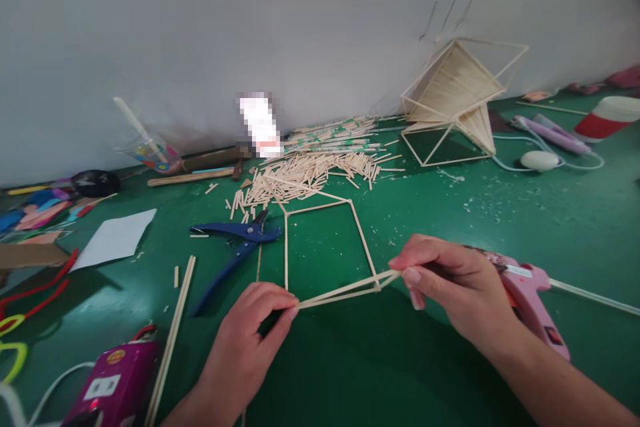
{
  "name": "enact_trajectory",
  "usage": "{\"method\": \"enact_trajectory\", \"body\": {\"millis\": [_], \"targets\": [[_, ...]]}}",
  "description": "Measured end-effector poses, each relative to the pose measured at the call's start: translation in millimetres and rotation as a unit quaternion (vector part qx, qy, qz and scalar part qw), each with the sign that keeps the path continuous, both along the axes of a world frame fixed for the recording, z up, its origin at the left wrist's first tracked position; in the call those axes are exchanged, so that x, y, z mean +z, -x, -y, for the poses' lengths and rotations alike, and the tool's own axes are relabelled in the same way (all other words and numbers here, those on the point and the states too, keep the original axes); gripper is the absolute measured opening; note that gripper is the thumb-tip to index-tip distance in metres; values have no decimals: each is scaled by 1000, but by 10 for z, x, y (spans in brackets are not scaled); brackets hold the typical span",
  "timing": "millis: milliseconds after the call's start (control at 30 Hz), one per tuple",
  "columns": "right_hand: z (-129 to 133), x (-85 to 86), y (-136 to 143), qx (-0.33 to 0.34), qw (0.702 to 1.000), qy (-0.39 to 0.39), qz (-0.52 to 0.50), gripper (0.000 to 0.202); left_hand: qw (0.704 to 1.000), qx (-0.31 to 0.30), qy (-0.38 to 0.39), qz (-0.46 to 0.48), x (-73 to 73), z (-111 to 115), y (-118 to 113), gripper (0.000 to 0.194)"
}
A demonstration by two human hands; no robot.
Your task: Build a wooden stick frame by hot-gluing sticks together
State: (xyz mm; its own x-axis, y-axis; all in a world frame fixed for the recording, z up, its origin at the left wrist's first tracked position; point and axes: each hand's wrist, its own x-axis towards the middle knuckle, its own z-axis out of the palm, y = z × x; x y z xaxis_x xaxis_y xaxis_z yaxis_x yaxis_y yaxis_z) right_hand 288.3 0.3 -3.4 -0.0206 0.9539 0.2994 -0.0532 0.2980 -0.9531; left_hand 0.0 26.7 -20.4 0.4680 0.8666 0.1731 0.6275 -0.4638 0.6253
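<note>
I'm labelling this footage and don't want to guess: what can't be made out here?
Pink glue gun: head view, nozzle hidden behind the right hand.
Held wooden stick: head view, left tip covered by the left hand.
Bright screen: head view, content blurred into blocks.
Purple power strip: head view, near end cut off by the bottom edge.

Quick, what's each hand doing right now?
Left hand: closed, fingertips pinching the near ends of thin wooden sticks.
Right hand: closed, pinching a stick's other end.
</note>
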Motion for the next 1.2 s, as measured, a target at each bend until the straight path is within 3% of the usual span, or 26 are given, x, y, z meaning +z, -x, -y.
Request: {"method": "enact_trajectory", "body": {"millis": [267,467,800,900,1033,1200], "targets": [[27,-9,32,-43,998,-23,41,29,1000,1,6,-4,-6,-5,11,5],[24,-21,67,-71,996,-46,24,15,1000,0,5,-3,-15,-1,24,6],[57,-30,70,-97,990,-65,83,22,1000,7,0,-5,20,-9,-7,7],[56,-38,79,-116,988,-60,80,29,1000,8,-1,-7,21,-16,-11,7],[42,-59,87,-116,988,-77,64,18,1000,6,-1,-6,23,-15,-15,6],[60,-89,94,-129,985,-105,45,19,1000,2,3,-6,16,-1,-13,7]]}}
